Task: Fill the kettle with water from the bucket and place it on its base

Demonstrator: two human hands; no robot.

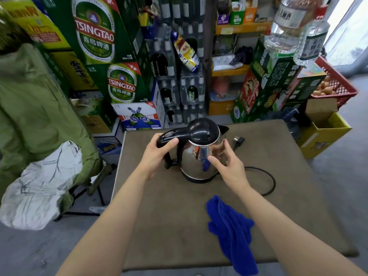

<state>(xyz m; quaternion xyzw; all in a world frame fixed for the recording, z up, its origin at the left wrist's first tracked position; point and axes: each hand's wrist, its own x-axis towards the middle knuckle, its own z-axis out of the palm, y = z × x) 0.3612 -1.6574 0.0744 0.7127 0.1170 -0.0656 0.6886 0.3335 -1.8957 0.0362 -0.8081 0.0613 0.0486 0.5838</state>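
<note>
Crates (111, 56) stand behind the table (159, 216). Left hand (157, 154) grips the handle of the upright kettle (199, 156) (spout pointing right); right hand (229, 166), fingers spread, touches its steel side. Cloth (231, 232) lies nearer, cord (266, 180) curls right.

Two stacked green cartons are showing the brand "TSINGTAO" with "青島啤酒" beneath it: the upper carton (93, 30) and the lower carton (122, 84). A clear bottle (286, 22) at top right is bearing a white label reading "八大碗酒". Other print is staying too blurred to read.
</note>
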